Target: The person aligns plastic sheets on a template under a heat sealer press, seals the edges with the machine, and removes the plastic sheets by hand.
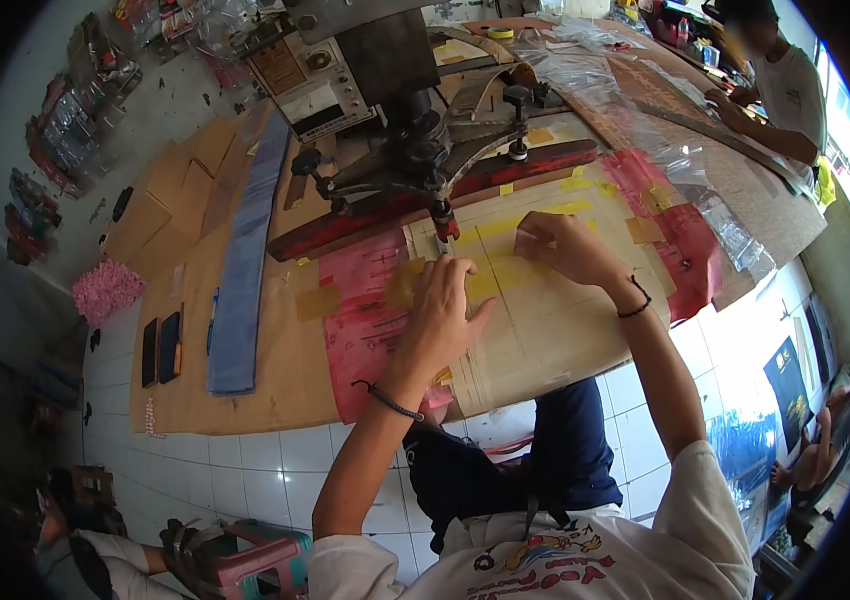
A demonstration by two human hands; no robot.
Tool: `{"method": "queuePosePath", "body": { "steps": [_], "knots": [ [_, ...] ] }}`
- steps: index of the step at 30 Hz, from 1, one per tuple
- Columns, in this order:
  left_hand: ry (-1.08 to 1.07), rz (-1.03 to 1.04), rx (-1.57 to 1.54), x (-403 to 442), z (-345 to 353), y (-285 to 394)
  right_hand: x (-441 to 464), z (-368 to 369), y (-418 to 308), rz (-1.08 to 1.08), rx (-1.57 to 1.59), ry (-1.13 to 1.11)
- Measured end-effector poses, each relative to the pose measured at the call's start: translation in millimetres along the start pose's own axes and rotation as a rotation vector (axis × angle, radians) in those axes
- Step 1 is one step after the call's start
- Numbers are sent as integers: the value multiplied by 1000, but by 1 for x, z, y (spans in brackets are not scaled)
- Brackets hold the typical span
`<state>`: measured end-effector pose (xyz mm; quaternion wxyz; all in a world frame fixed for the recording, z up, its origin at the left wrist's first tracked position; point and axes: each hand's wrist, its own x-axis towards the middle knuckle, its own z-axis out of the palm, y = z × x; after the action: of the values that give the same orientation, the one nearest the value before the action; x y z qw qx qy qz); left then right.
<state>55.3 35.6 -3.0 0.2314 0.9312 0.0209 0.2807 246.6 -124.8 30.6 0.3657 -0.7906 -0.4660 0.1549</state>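
Note:
A machine head (415, 130) with a red-tipped tool (446, 221) stands over the taped, cream-coloured board (545, 330). My left hand (442, 300) rests at the board's left part, just below the tool, its thumb apart from the fingers; nothing shows in it. Farther right, my right hand (560, 247) is bent over the yellow tape, fingers curled down; whether they hold something small is hidden. Red sheets (365, 290) lie along both sides of the board. A dark red bar (535, 168) crosses behind it.
A long blue-grey strip (250, 270) and two dark phones (171, 345) lie at left. Clear plastic (715, 215) covers part of the right side. Another person (780, 95) works at the back right. A pink bundle (108, 293) is by the left edge.

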Motion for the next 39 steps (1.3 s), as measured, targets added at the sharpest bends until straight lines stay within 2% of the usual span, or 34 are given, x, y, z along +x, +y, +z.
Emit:
{"method": "queuePosePath", "body": {
  "steps": [5,11,14,20,26,32,35,39],
  "knots": [
    [68,-34,-77,-1,1,1,-3,6,31,-43,388,72],
    [137,19,-178,0,-1,1,-9,-7,31,-172,758,-67],
    [99,-1,-211,2,-10,5,-13,-10,32,-131,786,-151],
    [146,-163,-385,0,-8,4,-14,-5,25,-87,680,-211],
    [156,-172,-497,2,-9,5,-19,-4,14,-104,626,-130],
    [64,-204,-442,-2,-9,1,-20,-6,12,-199,303,-119],
    [68,-183,-464,-2,-9,0,-19,-6,17,-349,243,-89],
    [30,-167,-352,0,-11,3,-22,-8,17,-397,191,-91]
  ]
}}
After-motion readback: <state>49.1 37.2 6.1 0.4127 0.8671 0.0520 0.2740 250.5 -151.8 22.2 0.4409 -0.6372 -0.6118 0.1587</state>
